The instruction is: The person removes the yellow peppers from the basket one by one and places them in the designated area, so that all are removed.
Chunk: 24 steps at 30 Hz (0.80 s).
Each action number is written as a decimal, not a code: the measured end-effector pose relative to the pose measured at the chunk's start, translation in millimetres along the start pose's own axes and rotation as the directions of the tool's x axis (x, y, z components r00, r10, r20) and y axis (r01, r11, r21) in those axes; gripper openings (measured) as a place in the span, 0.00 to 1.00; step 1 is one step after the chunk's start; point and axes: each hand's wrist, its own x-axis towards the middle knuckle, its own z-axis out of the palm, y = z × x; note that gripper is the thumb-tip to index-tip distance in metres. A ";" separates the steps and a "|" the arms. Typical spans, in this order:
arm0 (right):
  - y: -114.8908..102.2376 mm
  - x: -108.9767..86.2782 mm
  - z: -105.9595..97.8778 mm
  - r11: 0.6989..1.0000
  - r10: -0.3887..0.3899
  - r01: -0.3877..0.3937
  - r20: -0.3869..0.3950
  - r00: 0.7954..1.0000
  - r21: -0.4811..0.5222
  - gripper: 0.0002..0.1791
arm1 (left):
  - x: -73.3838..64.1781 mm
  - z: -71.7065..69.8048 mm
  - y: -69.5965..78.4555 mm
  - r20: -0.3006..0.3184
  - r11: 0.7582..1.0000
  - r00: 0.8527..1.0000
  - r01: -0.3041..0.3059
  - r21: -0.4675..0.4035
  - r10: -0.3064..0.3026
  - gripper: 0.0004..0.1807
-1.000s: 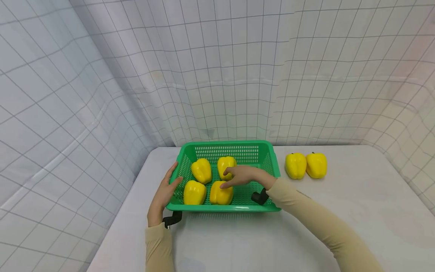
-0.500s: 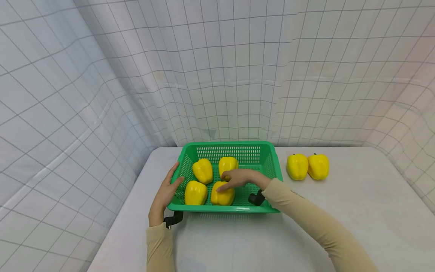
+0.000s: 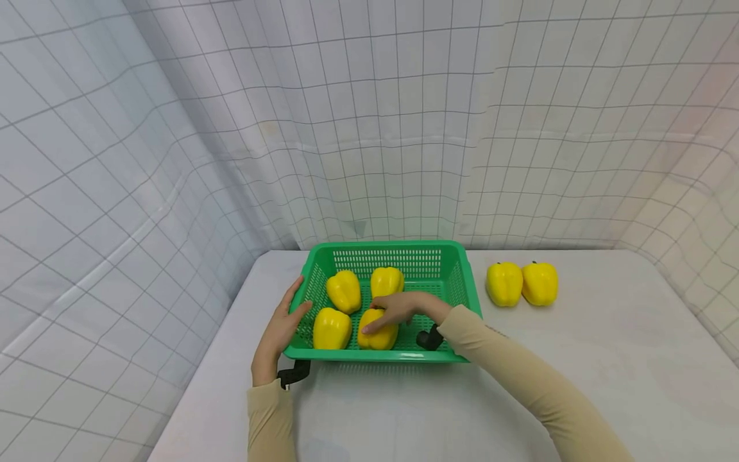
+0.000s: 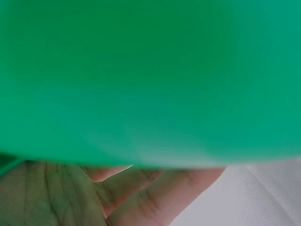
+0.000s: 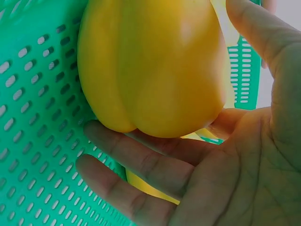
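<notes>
A green plastic basket (image 3: 381,355) with slotted walls stands on the table. My left hand (image 3: 281,328) holds its left rim, thumb over the inside and fingers along the outside; the rim fills most of the left wrist view. Inside the basket, my right hand (image 3: 404,307) grips the front middle yellow bell pepper (image 3: 378,337). The right wrist view shows the thumb on one side of that pepper (image 5: 155,66) and fingers around its lower end. Three more yellow bell peppers lie in the basket: front left (image 3: 331,329), back left (image 3: 344,292) and back middle (image 3: 387,280).
Two yellow bell peppers (image 3: 504,284) sit side by side on the white table (image 3: 606,333), right of the basket. White gridded cloth (image 3: 375,160) hangs close behind the basket and along both sides. Black wrist mounts (image 3: 294,373) stick out beneath the wrists.
My right hand has come down and closed around the front middle bell pepper, its thumb and fingers now lower along the sides. The left hand keeps its place on the rim.
</notes>
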 end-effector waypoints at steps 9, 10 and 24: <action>-0.7 -2.4 0.3 0.999 0.012 -0.012 0.006 1.000 0.039 0.42 | 0.1 0.4 0.0 -0.005 1.000 1.000 0.007 0.000 -0.007 0.33; -0.8 -2.9 0.3 0.999 0.011 -0.012 0.006 1.000 0.043 0.41 | 0.1 0.4 0.1 -0.005 1.000 1.000 0.008 0.000 -0.008 0.33; 2.1 -4.3 1.2 0.997 -0.008 0.007 0.010 1.000 0.081 0.37 | 0.0 0.2 0.1 -0.005 1.000 1.000 0.005 0.001 -0.005 0.33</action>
